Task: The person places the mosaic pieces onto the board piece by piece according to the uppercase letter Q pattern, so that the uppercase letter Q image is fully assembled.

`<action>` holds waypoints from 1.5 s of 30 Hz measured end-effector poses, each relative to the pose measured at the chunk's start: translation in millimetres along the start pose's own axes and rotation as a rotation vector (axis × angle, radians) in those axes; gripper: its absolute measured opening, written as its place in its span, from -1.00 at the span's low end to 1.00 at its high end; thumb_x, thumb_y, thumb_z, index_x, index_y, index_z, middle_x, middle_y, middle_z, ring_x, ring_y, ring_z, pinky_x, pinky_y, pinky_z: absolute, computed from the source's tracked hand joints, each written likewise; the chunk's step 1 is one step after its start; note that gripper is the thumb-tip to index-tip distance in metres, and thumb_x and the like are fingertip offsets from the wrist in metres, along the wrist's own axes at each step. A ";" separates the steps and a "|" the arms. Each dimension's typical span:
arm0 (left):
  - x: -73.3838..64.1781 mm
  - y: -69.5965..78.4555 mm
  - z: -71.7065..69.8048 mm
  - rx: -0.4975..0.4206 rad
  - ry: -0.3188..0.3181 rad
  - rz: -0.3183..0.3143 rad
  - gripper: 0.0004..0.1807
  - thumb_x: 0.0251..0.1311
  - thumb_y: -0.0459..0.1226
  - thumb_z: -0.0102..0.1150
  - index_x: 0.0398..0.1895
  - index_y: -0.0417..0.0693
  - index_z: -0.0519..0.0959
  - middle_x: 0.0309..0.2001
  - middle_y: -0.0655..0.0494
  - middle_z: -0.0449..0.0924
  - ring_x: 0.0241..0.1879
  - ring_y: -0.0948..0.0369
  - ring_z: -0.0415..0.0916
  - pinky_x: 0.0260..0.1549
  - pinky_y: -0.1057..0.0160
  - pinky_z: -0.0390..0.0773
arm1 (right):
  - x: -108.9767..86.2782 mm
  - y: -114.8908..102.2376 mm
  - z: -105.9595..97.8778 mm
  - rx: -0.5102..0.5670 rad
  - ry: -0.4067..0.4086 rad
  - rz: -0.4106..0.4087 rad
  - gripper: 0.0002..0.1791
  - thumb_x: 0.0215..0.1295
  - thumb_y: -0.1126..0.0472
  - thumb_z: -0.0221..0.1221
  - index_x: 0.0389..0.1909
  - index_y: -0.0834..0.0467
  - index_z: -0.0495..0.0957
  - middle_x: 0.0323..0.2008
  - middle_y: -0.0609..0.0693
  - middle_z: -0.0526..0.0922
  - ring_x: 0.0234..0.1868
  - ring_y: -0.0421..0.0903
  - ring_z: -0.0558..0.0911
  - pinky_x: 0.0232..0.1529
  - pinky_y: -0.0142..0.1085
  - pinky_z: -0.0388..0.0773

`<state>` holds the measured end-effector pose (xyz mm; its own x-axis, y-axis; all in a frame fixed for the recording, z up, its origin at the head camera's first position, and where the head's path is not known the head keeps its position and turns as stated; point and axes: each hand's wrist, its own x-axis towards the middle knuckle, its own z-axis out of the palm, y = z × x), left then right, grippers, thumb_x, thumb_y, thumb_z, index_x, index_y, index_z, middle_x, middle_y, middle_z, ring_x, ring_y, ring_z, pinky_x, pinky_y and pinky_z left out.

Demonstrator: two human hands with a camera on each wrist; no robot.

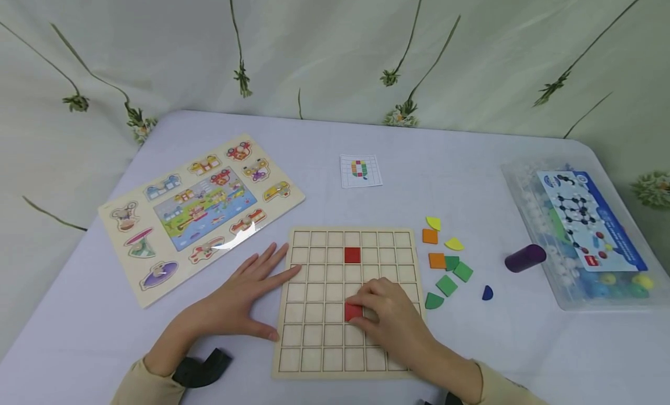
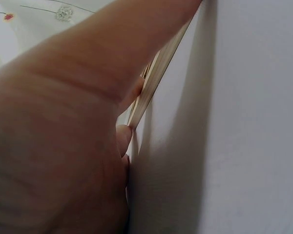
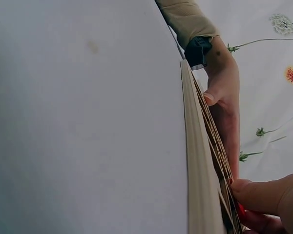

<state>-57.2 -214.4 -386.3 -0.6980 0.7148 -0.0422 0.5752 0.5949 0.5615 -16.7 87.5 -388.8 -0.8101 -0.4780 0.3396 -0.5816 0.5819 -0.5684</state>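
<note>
A wooden grid board lies flat on the table, divided into small square cells. One red square tile fills a cell in its upper part. Lower in the same column, my right hand pinches another red square tile between thumb and fingers at a cell. That tile shows in the right wrist view only as a sliver of red, mostly covered by the fingers. With fingers spread, my left hand rests along the board's left edge, fingertips and thumb touching the frame.
Orange, green and yellow pieces, with a dark blue piece, lie right of the board. Beyond are a purple cylinder and a plastic box. A pattern card lies behind; a picture puzzle lies left.
</note>
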 end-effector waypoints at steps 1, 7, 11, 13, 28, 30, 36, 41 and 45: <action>0.0 -0.1 0.3 0.001 0.000 -0.001 0.16 -0.27 0.32 0.30 0.46 0.14 0.07 0.47 -0.04 -0.32 0.41 -0.01 -0.44 0.27 0.08 -0.42 | -0.4 -0.2 -0.1 -0.006 0.003 -0.005 -0.70 -0.15 0.25 0.47 -0.29 0.10 0.70 -0.31 -0.21 0.52 -0.25 -0.25 0.45 -0.24 -0.37 0.40; 0.1 -0.5 1.4 0.005 0.004 0.003 0.17 -0.27 0.32 0.30 0.46 0.14 0.07 0.47 -0.05 -0.32 0.41 -0.02 -0.44 0.27 0.08 -0.42 | -3.0 -0.6 -3.1 0.015 0.006 -0.018 -0.70 -0.09 0.24 0.45 -0.25 0.10 0.71 -0.27 -0.23 0.54 -0.21 -0.25 0.46 -0.20 -0.35 0.41; 0.1 -0.5 1.1 0.008 0.007 0.008 0.17 -0.27 0.32 0.30 0.46 0.12 0.06 0.47 -0.06 -0.33 0.41 -0.02 -0.44 0.27 0.08 -0.42 | -3.3 3.5 -15.4 0.084 -0.014 0.021 -0.69 -0.02 0.27 0.40 -0.17 0.10 0.69 -0.20 -0.22 0.57 -0.12 -0.24 0.48 -0.15 -0.34 0.46; 0.0 -0.6 0.8 0.009 0.005 0.008 0.17 -0.27 0.31 0.30 0.46 0.12 0.06 0.47 -0.06 -0.33 0.41 -0.02 -0.44 0.27 0.07 -0.42 | -3.9 10.2 -26.8 0.110 -0.002 0.049 -0.69 0.00 0.31 0.39 -0.16 0.11 0.68 -0.18 -0.20 0.59 -0.11 -0.22 0.51 -0.15 -0.33 0.49; -0.3 -2.0 -0.2 0.015 -0.013 -0.018 0.17 -0.28 0.34 0.28 0.46 0.16 0.06 0.48 0.01 -0.34 0.41 0.03 -0.47 0.27 0.04 -0.40 | -52.8 65.8 -89.2 0.058 0.105 0.262 -0.61 -0.13 0.45 0.40 -0.20 0.12 0.68 -0.27 -0.20 0.60 -0.30 -0.27 0.50 -0.28 -0.55 0.37; -0.4 -2.3 0.0 0.019 -0.013 -0.021 0.18 -0.28 0.35 0.27 0.47 0.17 0.05 0.48 0.01 -0.35 0.41 0.03 -0.48 0.27 0.05 -0.40 | -55.5 65.8 -85.4 0.045 0.075 0.259 -0.59 -0.16 0.43 0.43 -0.19 0.11 0.69 -0.25 -0.23 0.56 -0.25 -0.27 0.51 -0.23 -0.57 0.37; -0.3 -1.9 0.6 0.009 -0.012 -0.017 0.18 -0.28 0.34 0.28 0.47 0.16 0.05 0.48 0.01 -0.35 0.41 0.03 -0.47 0.27 0.05 -0.40 | -57.6 66.5 -71.0 -0.030 0.048 0.244 -0.58 -0.22 0.32 0.48 -0.20 0.10 0.70 -0.22 -0.26 0.46 -0.17 -0.26 0.40 -0.18 -0.54 0.32; 0.0 -1.5 0.6 0.011 -0.010 -0.010 0.17 -0.27 0.33 0.28 0.47 0.16 0.05 0.48 0.00 -0.34 0.41 0.02 -0.47 0.27 0.05 -0.40 | -58.3 69.1 -65.0 -0.050 0.092 0.179 -0.59 -0.29 0.37 0.50 -0.26 0.12 0.72 -0.26 -0.25 0.47 -0.18 -0.23 0.38 -0.18 -0.51 0.29; 0.5 -1.2 0.6 0.010 -0.010 -0.009 0.18 -0.28 0.33 0.29 0.47 0.15 0.05 0.48 0.00 -0.34 0.41 0.02 -0.47 0.27 0.06 -0.40 | -58.3 70.0 -65.1 -0.054 0.113 0.142 -0.58 -0.32 0.40 0.50 -0.28 0.11 0.72 -0.26 -0.24 0.50 -0.16 -0.20 0.39 -0.16 -0.50 0.29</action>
<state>-58.0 -214.6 -387.4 -0.6989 0.7130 -0.0558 0.5732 0.6051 0.5525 -15.0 198.9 -399.6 -0.8857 -0.3136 0.3425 -0.4616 0.6744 -0.5763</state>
